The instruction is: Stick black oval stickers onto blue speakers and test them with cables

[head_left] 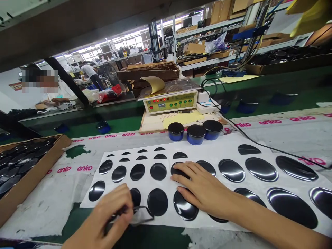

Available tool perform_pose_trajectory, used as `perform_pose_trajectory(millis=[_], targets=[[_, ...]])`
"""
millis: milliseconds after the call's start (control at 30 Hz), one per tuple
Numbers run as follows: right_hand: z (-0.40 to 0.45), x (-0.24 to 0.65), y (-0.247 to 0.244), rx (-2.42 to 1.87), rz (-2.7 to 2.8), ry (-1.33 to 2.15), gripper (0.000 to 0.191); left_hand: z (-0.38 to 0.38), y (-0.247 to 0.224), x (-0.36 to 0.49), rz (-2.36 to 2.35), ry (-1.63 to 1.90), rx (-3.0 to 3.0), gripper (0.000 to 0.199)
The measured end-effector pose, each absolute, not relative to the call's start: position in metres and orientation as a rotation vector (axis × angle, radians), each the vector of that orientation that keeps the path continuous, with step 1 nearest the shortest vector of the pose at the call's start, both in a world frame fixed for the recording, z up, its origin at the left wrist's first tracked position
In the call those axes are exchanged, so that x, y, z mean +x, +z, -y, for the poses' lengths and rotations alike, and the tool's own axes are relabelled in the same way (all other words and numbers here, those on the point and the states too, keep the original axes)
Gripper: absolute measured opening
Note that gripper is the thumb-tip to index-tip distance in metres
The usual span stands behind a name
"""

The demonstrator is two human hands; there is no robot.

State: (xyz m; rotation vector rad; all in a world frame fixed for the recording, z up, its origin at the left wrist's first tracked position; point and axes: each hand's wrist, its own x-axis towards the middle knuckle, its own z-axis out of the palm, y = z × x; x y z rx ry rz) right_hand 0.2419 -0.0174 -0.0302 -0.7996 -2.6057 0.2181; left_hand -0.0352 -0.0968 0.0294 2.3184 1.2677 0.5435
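White sheets (111, 186) with rows of glossy black discs (157, 202) lie on the bench. My right hand (194, 183) rests palm down on them with fingers spread, its fingertips over a disc in the upper row. At the lower left my left hand (116, 211), blurred, is closed round a thin dark-framed object (145, 209); what it is I cannot make out. Past the sheets stand several blue cups with black tops (196, 135).
A cardboard box of black discs (33, 173) sits at the left. Behind the cups is a control box (169, 102) with lit buttons; its black cable (249, 138) runs right. More blue cups (103, 127) stand on a green surface. People are in the background.
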Motion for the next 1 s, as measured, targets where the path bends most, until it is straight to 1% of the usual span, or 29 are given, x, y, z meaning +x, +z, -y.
perform_pose_trajectory(millis=[100, 167, 200, 267, 300, 367, 433, 500, 533, 600, 700, 867, 933, 1000], targets=[[0.016, 0.241, -0.03, -0.783, 2.607, 0.191, 0.028, 0.101, 0.037, -0.036, -1.297, 0.871, 2.149, 0.033], [0.016, 0.242, -0.025, -0.736, 2.572, 0.157, 0.03, 0.097, 0.037, -0.021, -1.285, 0.948, 2.092, 0.036], [0.017, 0.245, -0.021, -0.715, 2.533, 0.136, 0.031, 0.092, 0.036, -0.009, -1.298, 0.927, 2.076, 0.032], [0.022, 0.253, -0.014, -0.703, 2.46, 0.14, 0.031, 0.079, 0.033, 0.016, -1.277, 0.805, 2.088, 0.013], [0.026, 0.259, -0.011, -0.734, 2.453, 0.184, 0.03, 0.071, 0.032, 0.028, -1.236, 0.715, 2.123, 0.013], [0.035, 0.272, -0.008, -0.855, 2.526, 0.334, 0.027, 0.057, 0.029, 0.045, -1.115, 0.513, 2.225, 0.024], [0.045, 0.285, -0.012, -0.969, 2.628, 0.458, 0.037, 0.047, 0.027, 0.048, -1.064, 0.351, 2.27, 0.027], [0.052, 0.294, -0.02, -1.038, 2.682, 0.499, 0.05, 0.045, 0.025, 0.039, -1.166, 0.303, 2.174, 0.022], [0.054, 0.296, -0.024, -1.054, 2.687, 0.503, 0.052, 0.046, 0.025, 0.031, -1.251, 0.313, 2.082, 0.019], [0.056, 0.297, -0.029, -1.069, 2.678, 0.512, 0.052, 0.054, 0.027, 0.011, -1.428, 0.385, 1.876, 0.018], [0.055, 0.294, -0.032, -1.033, 2.679, 0.507, 0.053, 0.071, 0.034, -0.016, -1.61, 0.617, 1.577, 0.026], [0.055, 0.289, -0.031, -0.994, 2.678, 0.507, 0.052, 0.088, 0.05, -0.044, -1.684, 1.078, 1.086, 0.04], [0.055, 0.289, -0.031, -1.002, 2.654, 0.531, 0.052, 0.088, 0.055, -0.046, -1.711, 1.161, 1.051, 0.038], [0.056, 0.291, -0.028, -1.033, 2.582, 0.575, 0.047, 0.085, 0.056, -0.034, -1.695, 1.094, 1.315, 0.027]])
